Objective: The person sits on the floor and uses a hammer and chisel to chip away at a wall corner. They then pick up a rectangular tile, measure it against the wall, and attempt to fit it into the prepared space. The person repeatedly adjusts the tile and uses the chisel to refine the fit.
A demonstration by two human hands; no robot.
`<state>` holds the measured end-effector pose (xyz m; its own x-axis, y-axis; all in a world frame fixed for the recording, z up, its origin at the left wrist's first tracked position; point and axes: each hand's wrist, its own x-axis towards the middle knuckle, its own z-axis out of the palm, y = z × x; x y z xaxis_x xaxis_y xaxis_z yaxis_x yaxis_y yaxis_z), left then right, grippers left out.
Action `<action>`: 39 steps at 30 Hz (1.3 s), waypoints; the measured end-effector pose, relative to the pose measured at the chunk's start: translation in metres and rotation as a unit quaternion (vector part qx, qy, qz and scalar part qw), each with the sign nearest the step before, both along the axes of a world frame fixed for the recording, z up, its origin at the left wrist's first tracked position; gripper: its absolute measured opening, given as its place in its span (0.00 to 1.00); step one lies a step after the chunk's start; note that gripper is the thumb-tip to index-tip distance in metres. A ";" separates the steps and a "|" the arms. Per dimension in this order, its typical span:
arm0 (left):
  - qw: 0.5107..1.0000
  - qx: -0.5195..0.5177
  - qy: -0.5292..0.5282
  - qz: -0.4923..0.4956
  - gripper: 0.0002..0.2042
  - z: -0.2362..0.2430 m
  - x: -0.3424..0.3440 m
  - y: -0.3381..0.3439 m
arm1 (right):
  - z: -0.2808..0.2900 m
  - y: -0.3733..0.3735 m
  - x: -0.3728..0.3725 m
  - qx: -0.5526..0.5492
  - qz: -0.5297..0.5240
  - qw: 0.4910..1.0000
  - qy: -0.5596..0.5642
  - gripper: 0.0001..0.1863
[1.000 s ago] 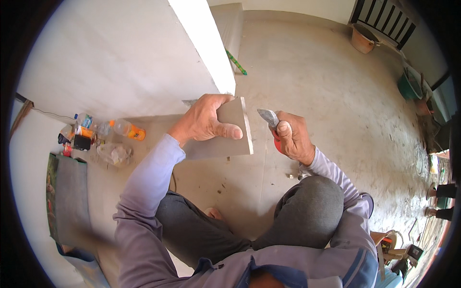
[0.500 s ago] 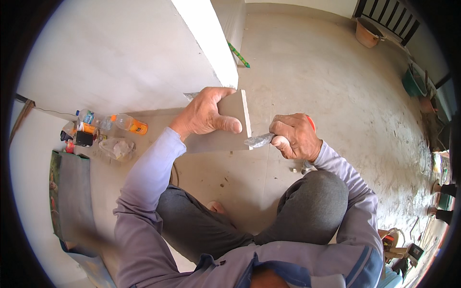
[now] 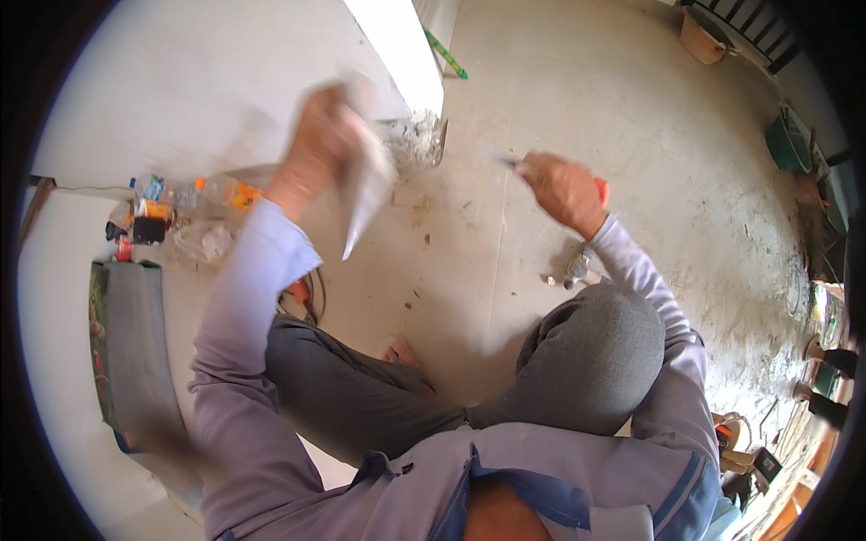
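Note:
My left hand (image 3: 316, 135), blurred by motion, grips a grey tile piece (image 3: 365, 189), tilted nearly edge-on in front of the white wall. To the right, my right hand (image 3: 564, 189) is closed on a small tool with a red handle (image 3: 601, 193) and a grey blade (image 3: 507, 162), which is apart from the tile. A rough grey patch (image 3: 415, 140) shows at the foot of the wall corner. A metal tool (image 3: 577, 270) lies beside my right knee, and a red-handled tool (image 3: 298, 293) with a cord lies by my left knee.
Bottles (image 3: 230, 194) and small items stand along the wall at left, above a grey mat (image 3: 135, 352). Buckets (image 3: 787, 144) line the right side, and a green stick (image 3: 446, 54) is beside the corner. At far right are another person's legs (image 3: 834, 363) and some tools (image 3: 744, 455).
My left hand has risen leftward and turned the tile edge-on, uncovering the rough patch. The blade has come away from the tile's edge, and my right hand has moved up.

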<state>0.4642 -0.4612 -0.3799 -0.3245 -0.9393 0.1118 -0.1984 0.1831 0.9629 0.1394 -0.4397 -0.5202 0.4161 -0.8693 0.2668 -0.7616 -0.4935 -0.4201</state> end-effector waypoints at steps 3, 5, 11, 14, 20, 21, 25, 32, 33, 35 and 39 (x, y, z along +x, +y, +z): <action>0.937 0.114 0.329 0.039 0.32 0.017 0.019 -0.017 | -0.110 0.047 0.002 0.095 0.083 0.992 0.025 0.08; 0.906 0.084 0.353 0.217 0.35 0.015 0.018 -0.011 | -0.150 0.086 0.010 0.127 0.100 0.986 0.045 0.09; 0.707 0.144 0.561 0.406 0.38 -0.095 0.070 0.010 | -0.172 0.137 0.052 0.078 0.106 0.990 0.051 0.12; 0.624 0.182 0.577 0.494 0.39 -0.177 0.063 0.024 | -0.162 0.135 0.056 0.124 0.120 0.984 0.054 0.19; 0.517 0.242 0.623 0.534 0.37 -0.321 0.013 0.017 | -0.092 0.056 0.037 0.133 0.076 0.986 -0.071 0.48; 0.516 0.234 0.637 0.522 0.37 -0.339 0.019 0.013 | -0.061 0.034 0.048 0.143 0.094 0.981 -0.095 0.50; 0.444 0.202 0.732 0.476 0.38 -0.329 -0.026 -0.030 | -0.027 -0.029 0.067 0.156 0.196 0.964 0.091 0.38; 0.627 0.139 0.374 0.669 0.35 -0.322 -0.071 -0.070 | -0.075 -0.079 0.109 0.196 0.091 0.971 0.102 0.12; 0.663 0.149 0.344 0.648 0.37 -0.321 -0.079 -0.067 | -0.089 -0.080 0.106 0.221 0.063 0.971 0.069 0.12; 0.722 0.152 0.301 0.604 0.39 -0.314 -0.080 -0.060 | -0.104 -0.083 0.104 0.245 0.030 0.969 0.030 0.11; 0.775 0.137 0.298 0.541 0.42 -0.314 -0.068 -0.055 | -0.116 -0.090 0.106 0.251 0.003 0.967 0.039 0.12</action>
